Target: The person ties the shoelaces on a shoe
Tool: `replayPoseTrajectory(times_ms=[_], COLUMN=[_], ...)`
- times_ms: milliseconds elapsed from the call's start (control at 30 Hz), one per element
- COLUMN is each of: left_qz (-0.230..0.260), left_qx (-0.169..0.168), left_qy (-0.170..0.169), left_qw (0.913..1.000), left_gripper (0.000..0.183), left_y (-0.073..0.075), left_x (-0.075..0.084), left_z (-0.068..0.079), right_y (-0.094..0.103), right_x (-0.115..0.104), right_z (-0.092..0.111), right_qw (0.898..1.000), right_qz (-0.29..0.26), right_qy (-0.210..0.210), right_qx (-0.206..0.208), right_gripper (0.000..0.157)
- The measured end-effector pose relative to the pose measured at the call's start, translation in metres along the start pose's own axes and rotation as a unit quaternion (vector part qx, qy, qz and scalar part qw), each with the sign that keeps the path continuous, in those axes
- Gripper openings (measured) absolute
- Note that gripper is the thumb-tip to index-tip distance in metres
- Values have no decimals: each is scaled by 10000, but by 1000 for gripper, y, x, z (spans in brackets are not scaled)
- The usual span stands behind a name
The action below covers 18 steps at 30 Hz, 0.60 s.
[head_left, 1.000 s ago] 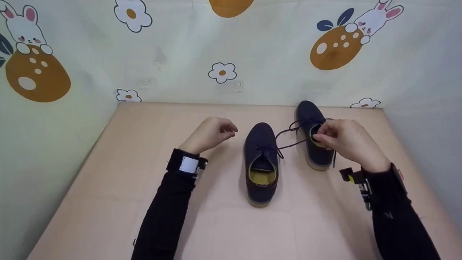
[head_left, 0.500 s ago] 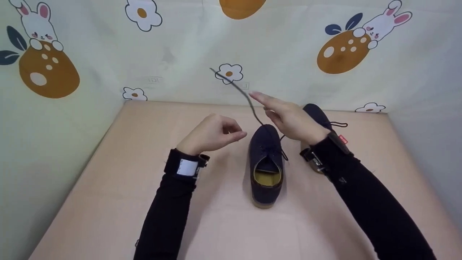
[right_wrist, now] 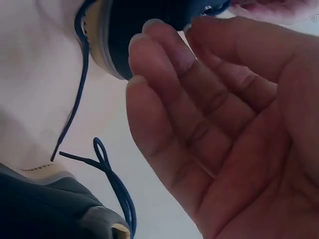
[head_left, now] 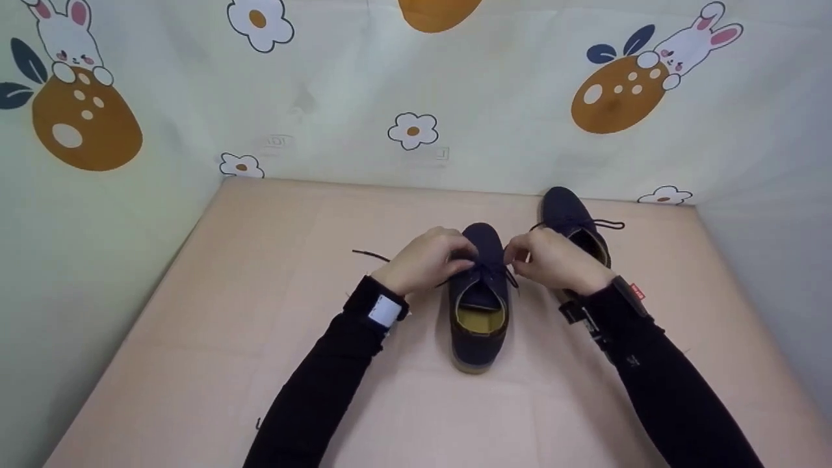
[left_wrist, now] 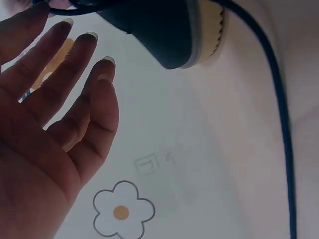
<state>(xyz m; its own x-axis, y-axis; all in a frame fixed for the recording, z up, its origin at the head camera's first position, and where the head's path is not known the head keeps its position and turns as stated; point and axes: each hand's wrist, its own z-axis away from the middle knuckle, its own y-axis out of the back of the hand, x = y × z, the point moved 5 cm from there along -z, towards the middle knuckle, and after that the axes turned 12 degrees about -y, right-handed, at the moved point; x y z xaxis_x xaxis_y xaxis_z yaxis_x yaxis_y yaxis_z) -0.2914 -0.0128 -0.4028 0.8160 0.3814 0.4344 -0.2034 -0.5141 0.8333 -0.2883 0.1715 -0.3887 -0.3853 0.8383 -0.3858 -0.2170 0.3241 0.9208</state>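
Note:
A dark navy lace-up shoe (head_left: 476, 351) with a yellow insole stands mid-table, toe toward the wall. My left hand (head_left: 429, 259) is over its left side, pinching a dark shoelace (left_wrist: 72, 10) that crosses the fingertips at the top of the left wrist view. One long lace end (head_left: 369, 253) trails leftward from under this hand. At the shoe's right side, my right hand (head_left: 552, 260) has curled fingers, thumb and index tips close together beside the lacing. I cannot tell whether lace lies between them. A lace loop (head_left: 512, 278) hangs below the right fingertips.
The matching shoe (head_left: 564, 207) stands behind my right hand near the back wall, partly hidden by the hand and wrist. Its lace loop (head_left: 609, 224) sticks out to the right. A printed cloth wall (head_left: 338, 97) rises behind the beige tabletop (head_left: 273, 299).
The right hand crossed from the far shoe over the middle shoe, a lace swinging leftward, then drew back to its right side. The left hand moved right onto the shoe.

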Motion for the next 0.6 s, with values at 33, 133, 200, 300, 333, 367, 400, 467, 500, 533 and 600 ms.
replayPoseTrajectory(times_ms=[33,133,200,300,333,367,400,467,500,533,600], left_qz=[-10,-55,-108,-151,-146,-133,-101,-3,65,140,282], left_qx=[-21,38,116,235,267,295,319,348,356,369,403], left_qy=[-21,-70,-85,-61,-39,-19,0,32,51,73,118], left_qw=[10000,10000,9998,9996,9995,9995,9994,9994,9993,9992,9987], left_gripper=[16,13,12,12,12,12,13,13,13,13,13], left_y=[-2,-5,-4,-3,-3,-3,-3,-4,-4,-4,-3], left_x=[-1,-2,-3,-3,-3,-4,-4,-5,-5,-5,-6], left_z=[0,1,1,1,1,0,0,0,0,0,0], right_y=[-2,-9,-14,-21,-23,-25,-27,-28,-28,-27,-21], right_x=[1,2,2,4,5,7,8,12,14,16,19], right_z=[2,11,15,19,20,21,21,22,22,23,24], right_qw=[10000,9999,9998,9999,9999,9999,9999,9995,9991,9984,9963], right_qz=[1,36,19,-60,-95,-124,-141,-179,-202,-228,-301], right_qy=[-29,-35,-6,28,18,-3,-37,-124,-183,-241,-377], right_qx=[-15,-127,-203,-148,-90,-26,54,239,337,452,706], right_gripper=[15,17,15,13,12,11,10,10,9,9,8])
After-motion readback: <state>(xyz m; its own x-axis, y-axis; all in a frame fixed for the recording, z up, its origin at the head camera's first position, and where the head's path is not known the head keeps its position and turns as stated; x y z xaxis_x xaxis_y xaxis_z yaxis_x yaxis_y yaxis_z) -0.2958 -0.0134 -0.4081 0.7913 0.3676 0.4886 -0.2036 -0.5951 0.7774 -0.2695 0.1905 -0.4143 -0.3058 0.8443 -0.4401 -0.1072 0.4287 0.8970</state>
